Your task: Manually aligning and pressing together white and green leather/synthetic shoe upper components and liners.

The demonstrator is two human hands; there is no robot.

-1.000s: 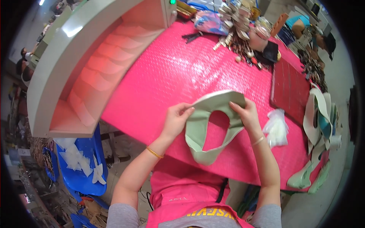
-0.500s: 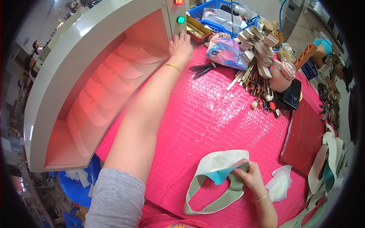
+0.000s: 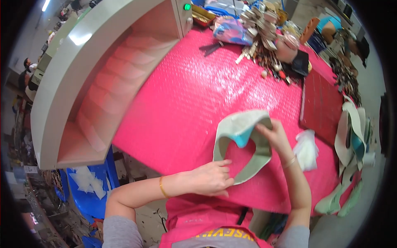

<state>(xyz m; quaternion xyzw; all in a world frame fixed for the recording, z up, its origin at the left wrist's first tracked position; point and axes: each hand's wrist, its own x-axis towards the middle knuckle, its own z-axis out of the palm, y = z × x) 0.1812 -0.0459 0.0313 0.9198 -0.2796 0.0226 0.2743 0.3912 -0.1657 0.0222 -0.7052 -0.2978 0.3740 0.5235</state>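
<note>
My right hand [image 3: 271, 134] pinches the upper edge of a ring-shaped shoe upper [image 3: 244, 122], pale green and white with a turquoise lining flap. The piece is held over the pink table, its opening facing up. My left hand [image 3: 211, 177] is beside the lower left rim of the upper, fingers apart and slightly blurred; whether a fingertip touches the rim I cannot tell. To the left stands a grey curved machine [image 3: 53, 103] with several pale curved pieces [image 3: 113, 78] lying in a row in its red-lit recess.
A pink quilted cover [image 3: 182, 82] lies over the table. Brushes and pale strips [image 3: 264, 37] crowd the back, near a red tray [image 3: 202, 16]. At right are a dark red board [image 3: 322, 107], white thin sheets [image 3: 306, 151] and more shoe uppers [image 3: 349, 136]. A blue stool [image 3: 89, 198] stands lower left.
My left hand has left the machine's button panel and come down beside the shoe upper. The right hand has lifted the upper slightly. The view has shifted, and the recess's red glow looks weaker.
</note>
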